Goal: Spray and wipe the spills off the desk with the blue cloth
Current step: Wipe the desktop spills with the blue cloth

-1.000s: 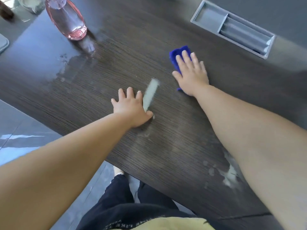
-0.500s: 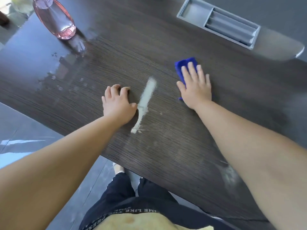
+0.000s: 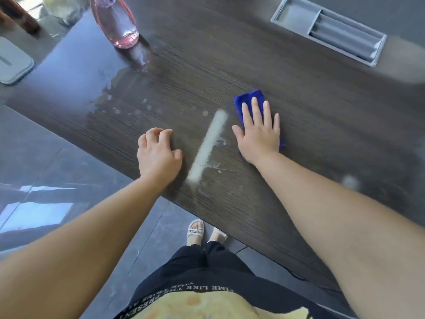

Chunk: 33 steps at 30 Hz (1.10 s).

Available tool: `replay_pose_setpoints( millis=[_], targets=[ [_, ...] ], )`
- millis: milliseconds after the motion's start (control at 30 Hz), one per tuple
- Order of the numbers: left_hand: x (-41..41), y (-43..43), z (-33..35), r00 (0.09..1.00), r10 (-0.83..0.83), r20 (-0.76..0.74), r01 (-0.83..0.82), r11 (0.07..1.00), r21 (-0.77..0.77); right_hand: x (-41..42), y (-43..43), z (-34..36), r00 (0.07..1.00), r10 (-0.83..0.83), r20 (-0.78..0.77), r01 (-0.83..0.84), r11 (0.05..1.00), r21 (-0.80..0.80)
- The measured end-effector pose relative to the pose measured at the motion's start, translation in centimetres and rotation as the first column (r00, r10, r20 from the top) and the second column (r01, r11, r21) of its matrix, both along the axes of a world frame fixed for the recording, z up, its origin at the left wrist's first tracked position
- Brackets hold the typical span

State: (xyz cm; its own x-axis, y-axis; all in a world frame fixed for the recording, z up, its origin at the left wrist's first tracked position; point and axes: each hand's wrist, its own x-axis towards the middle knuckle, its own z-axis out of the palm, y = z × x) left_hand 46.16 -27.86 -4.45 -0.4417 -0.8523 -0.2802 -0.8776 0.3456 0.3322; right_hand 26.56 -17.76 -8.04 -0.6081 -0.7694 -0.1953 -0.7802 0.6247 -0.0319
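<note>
My right hand lies flat, fingers spread, pressing a folded blue cloth onto the dark wooden desk. Just left of the cloth runs a pale diagonal streak of spill, with small splashes beside it. My left hand rests on the desk left of the streak, its fingers curled and holding nothing. A smaller pale smear shows near my right forearm. The pink spray bottle stands at the far left of the desk, with wet droplets in front of it.
A grey recessed cable tray sits in the desk at the far right. A grey flat object lies beyond the desk's left end. The desk's near edge runs diagonally above my feet on the grey floor.
My left hand slid left off the streak and curled its fingers. My right hand with the cloth drew back toward me, close beside the streak.
</note>
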Motion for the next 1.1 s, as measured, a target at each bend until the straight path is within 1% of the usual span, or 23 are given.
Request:
replay_pose_setpoints(
  millis=[33,100,167,200,233,267,300,367,400,433,500,567,633,667,700,767,833,867,933,1000,1033,1067,1100],
  targets=[
    [0.8,-0.2,-0.2,1.0,0.022,-0.008,-0.022,1.0,0.005,1.8,-0.2,-0.2,0.999,0.042,0.0,-0.042,0.999,-0.005],
    [2.5,-0.5,-0.6,0.999,0.047,-0.012,-0.047,0.999,0.008,4.9,0.4,-0.3,0.945,0.323,0.049,-0.322,0.946,-0.033],
    [4.2,-0.9,-0.8,0.999,0.037,-0.018,-0.037,0.999,-0.007,5.5,1.5,-0.3,0.789,0.612,0.056,-0.607,0.791,-0.078],
    [4.6,-1.1,-0.8,0.999,0.032,-0.029,-0.032,0.999,-0.01,4.5,1.5,-0.2,0.72,0.693,0.023,-0.691,0.72,-0.065],
    [5.0,-1.3,-0.7,0.999,0.033,-0.043,-0.033,0.999,-0.006,3.2,1.1,-0.4,0.697,0.717,-0.021,-0.717,0.695,-0.056],
    [5.5,-1.7,-0.5,0.998,0.037,-0.05,-0.037,0.999,0.003,2.4,0.2,-0.6,0.734,0.678,-0.044,-0.679,0.732,-0.054],
    [5.8,-2.1,-0.4,0.998,0.038,-0.053,-0.037,0.999,0.013,1.9,-0.8,-0.4,0.824,0.566,-0.013,-0.567,0.823,-0.034],
    [6.4,-2.7,-0.3,0.998,0.027,-0.053,-0.025,0.999,0.027,2.5,-3.2,-0.3,0.984,0.173,0.037,-0.172,0.985,-0.026],
    [6.7,-3.0,-0.3,0.999,0.019,-0.049,-0.018,0.999,0.027,4.0,-4.5,-0.2,0.999,0.04,0.028,-0.039,0.999,-0.036],
    [6.9,-3.2,-0.4,0.999,0.005,-0.041,-0.004,1.0,0.023,6.0,-5.5,0.0,1.0,0.005,0.025,-0.004,0.999,-0.034],
    [7.4,-3.6,-0.4,0.999,-0.033,-0.017,0.033,0.999,0.017,10.2,-6.2,-0.2,0.975,0.215,0.061,-0.212,0.976,-0.051],
    [7.8,-4.0,-0.3,0.998,-0.063,-0.02,0.064,0.998,0.028,12.2,-5.1,-0.5,0.822,0.561,0.099,-0.555,0.827,-0.088],
    [8.3,-4.6,0.1,0.997,-0.044,-0.067,0.049,0.996,0.069,10.3,-5.3,-0.3,0.674,0.734,0.076,-0.728,0.679,-0.099],
    [8.5,-4.9,0.2,0.995,-0.022,-0.098,0.032,0.995,0.092,8.7,-6.0,-0.6,0.687,0.725,0.056,-0.721,0.689,-0.078],
    [8.8,-5.1,0.4,0.993,-0.005,-0.12,0.018,0.994,0.107,7.6,-6.9,-0.6,0.754,0.655,0.047,-0.654,0.755,-0.039],
    [9.4,-5.3,0.6,0.992,-0.002,-0.123,0.015,0.994,0.11,6.8,-8.9,-0.2,0.94,0.336,0.057,-0.337,0.941,0.012],
    [9.9,-5.1,0.5,0.992,0.01,-0.124,0.002,0.995,0.097,8.8,-10.9,0.0,0.993,0.101,0.054,-0.1,0.995,-0.008],
    [10.0,-5.0,0.3,0.99,0.028,-0.135,-0.015,0.995,0.095,10.4,-11.5,0.2,0.993,0.098,0.066,-0.098,0.995,-0.009],
    [10.4,-4.6,0.0,0.983,0.069,-0.168,-0.054,0.994,0.095,14.0,-11.2,0.3,0.941,0.321,0.108,-0.323,0.947,-0.001],
    [10.5,-4.3,-0.2,0.976,0.09,-0.198,-0.071,0.992,0.1,15.2,-9.7,0.5,0.782,0.605,0.148,-0.61,0.792,-0.017],
    [10.5,-4.2,-0.2,0.973,0.097,-0.211,-0.077,0.992,0.103,14.3,-9.4,0.6,0.714,0.683,0.154,-0.687,0.726,-0.029],
    [10.5,-4.3,-0.2,0.97,0.1,-0.224,-0.08,0.992,0.098,12.9,-9.4,0.6,0.695,0.703,0.149,-0.708,0.705,-0.024],
    [10.5,-4.4,-0.2,0.968,0.104,-0.231,-0.084,0.992,0.095,11.6,-9.6,0.4,0.731,0.669,0.135,-0.675,0.738,-0.007]
  ],
)
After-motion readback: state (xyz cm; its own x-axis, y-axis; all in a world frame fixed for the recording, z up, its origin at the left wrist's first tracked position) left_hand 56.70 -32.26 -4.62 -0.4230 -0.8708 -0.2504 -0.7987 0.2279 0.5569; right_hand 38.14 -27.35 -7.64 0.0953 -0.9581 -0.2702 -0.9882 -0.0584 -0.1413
